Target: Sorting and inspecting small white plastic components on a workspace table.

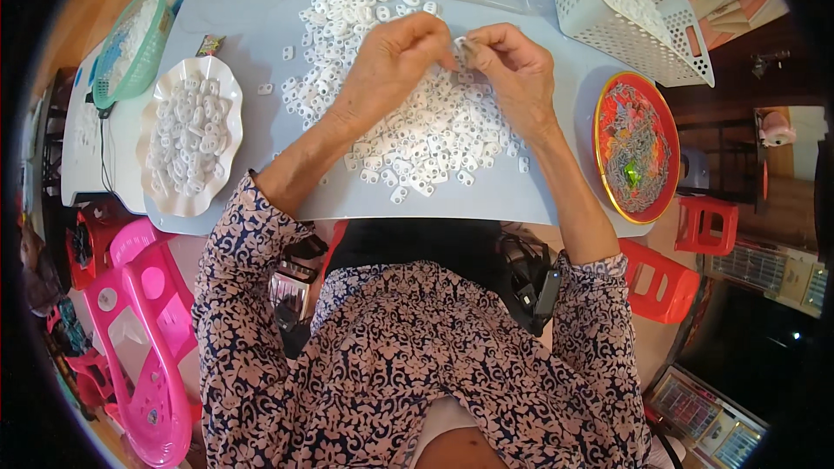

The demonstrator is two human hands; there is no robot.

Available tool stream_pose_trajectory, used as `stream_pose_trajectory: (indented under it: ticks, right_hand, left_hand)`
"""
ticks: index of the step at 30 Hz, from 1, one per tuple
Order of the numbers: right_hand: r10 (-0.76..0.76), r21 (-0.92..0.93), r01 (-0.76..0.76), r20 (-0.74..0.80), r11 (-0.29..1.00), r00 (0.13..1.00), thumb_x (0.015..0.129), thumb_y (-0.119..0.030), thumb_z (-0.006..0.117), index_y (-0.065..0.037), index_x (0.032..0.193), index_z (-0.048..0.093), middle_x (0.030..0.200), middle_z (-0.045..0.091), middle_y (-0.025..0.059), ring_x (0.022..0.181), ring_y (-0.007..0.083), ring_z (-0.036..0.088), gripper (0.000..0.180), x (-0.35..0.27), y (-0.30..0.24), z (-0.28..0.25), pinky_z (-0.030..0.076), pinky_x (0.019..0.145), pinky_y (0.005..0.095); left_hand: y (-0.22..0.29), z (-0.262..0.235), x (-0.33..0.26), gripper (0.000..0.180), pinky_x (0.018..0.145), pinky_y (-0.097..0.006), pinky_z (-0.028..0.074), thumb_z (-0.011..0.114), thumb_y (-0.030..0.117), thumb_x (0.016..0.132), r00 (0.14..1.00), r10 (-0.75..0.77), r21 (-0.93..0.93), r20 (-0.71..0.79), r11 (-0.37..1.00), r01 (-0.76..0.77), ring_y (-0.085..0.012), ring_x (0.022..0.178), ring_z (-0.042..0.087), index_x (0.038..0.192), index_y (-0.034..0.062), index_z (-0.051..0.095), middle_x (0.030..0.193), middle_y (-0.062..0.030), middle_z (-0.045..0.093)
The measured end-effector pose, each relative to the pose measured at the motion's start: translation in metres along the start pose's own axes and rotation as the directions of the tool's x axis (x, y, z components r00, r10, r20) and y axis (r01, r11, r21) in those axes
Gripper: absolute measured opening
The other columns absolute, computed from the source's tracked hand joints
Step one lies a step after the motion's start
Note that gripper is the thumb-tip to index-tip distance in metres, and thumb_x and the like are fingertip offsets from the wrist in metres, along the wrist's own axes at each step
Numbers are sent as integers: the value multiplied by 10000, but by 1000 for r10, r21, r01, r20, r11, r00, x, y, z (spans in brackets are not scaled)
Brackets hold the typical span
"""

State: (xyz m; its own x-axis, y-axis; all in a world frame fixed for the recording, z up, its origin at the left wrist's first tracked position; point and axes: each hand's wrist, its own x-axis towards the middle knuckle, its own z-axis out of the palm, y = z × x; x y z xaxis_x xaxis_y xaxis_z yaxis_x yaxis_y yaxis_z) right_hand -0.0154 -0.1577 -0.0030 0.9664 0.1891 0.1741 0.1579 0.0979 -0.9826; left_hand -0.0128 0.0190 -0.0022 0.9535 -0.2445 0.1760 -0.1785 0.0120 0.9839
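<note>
Nearest the camera: floral-print sleeves [261, 295], both forearms coming up from the lower edge onto a grey worktop [486, 200]. A pink plastic stool [152, 347] sits low on the left, red stools [669, 282] to the right, below the worktop edge.

Next out, a big heap of small white plastic pieces [417, 135] spread over the middle of the worktop. Both hands hover above it, fingertips meeting. Left hand [391, 65]: fingers curled in, thumb & forefinger pinched narrow on one small white piece [460, 45]. Right hand [512, 69]: fingers also pinched tight on that same piece from the other side (it may have a metal bit w/ it, too small to tell). So the piece is held up between both hands, just above the heap, not lying on it.

To the left, a white scalloped plate [187, 143] holds more white pieces. To the right, a round red-and-gold tray [636, 146] holds greyish metal bits w/ one green item.

Farther: a green mesh basket [130, 43] at far left and a white perforated basket [630, 17] at upper right, tilted, both w/ white pieces inside.
</note>
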Motion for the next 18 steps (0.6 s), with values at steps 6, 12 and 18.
stream_pose_trajectory:
  ticks: [6,12,18]
  right_hand:
    - [10,-56,-17,-125,998,992,866,-71,622,5,912,625,821,640,48,710,78,556,89,7,-2,-12,462,681,215]
    - [-22,-70,12,-135,997,991,828,-70,654,17,886,637,752,617,-6,664,32,529,106,7,5,-8,439,604,180]
    - [-20,-85,9,-122,996,992,826,-62,647,13,898,641,751,610,-13,659,30,521,105,7,2,-10,430,596,181]
  left_hand:
    - [-1,-32,36,180,617,-278,440,512,123,884,968,231,518,-95,842,-150,-130,653,561,935,-15,617,721,-78,608]
    - [-21,-25,73,136,627,-399,464,611,106,784,908,338,845,246,384,-372,-356,678,562,723,-16,605,723,-198,591]
    - [-30,-19,75,172,615,-389,470,600,154,774,829,421,839,368,233,-491,-287,610,563,752,-15,620,700,-174,605]
